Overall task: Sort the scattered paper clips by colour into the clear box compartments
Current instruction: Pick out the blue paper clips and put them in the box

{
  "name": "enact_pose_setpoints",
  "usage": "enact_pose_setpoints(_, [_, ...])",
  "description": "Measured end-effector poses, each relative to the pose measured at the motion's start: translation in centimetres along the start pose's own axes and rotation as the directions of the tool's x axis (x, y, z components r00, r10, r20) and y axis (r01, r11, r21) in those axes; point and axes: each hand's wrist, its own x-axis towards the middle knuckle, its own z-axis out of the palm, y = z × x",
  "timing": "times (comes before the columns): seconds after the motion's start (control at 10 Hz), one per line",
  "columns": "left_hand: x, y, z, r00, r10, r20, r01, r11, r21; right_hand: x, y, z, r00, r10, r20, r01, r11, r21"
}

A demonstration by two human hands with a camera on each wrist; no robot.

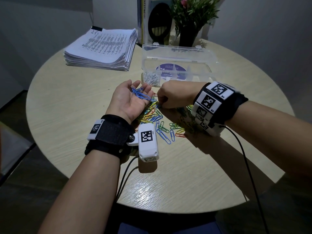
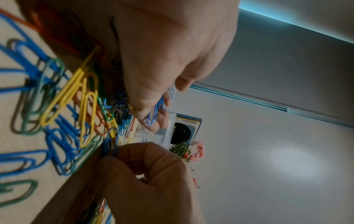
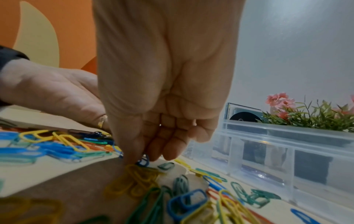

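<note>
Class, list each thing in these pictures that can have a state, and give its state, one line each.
clear box: lid open, silver clips in its left compartment.
left hand: palm up, carrying blue clips.
right hand: pinching a blue clip from the pile.
mixed clip pile: scattered on the table, unsorted.

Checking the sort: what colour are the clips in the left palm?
Blue clips, clearest in the head view.

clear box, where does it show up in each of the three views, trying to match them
Head: the clear box lies open beyond both hands, upper centre of the table.
Left wrist: only a small piece of it shows mid-frame, past the left hand's fingers.
Right wrist: its front wall and dividers fill the right side.
Shared landmark: the pink-flowered plant behind the box.
</note>
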Motion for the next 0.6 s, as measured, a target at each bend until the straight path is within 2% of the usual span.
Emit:
enact_pose_setpoints(0.2, [0.06,0.04,-0.05,1.000,-0.001,-0.005,0.001,1.000,0.000,-0.17,-0.18,0.51,0.997,0.035,0.071,-0.033,0.999,-0.026])
enact_pose_setpoints(0.4, [0.08,0.14,-0.12,1.000,0.001,-0.010,-0.001,1.000,-0.003,0.14,0.61,0.07,0.999,0.038,-0.020,-0.036,0.996,0.084])
enact_pose_setpoints(0.6, [0.08,0.14,-0.10,1.000,-0.002,-0.013,0.002,1.000,-0.001,0.15,0.45,0.07,1.000,0.020,0.006,-0.021,0.995,0.094])
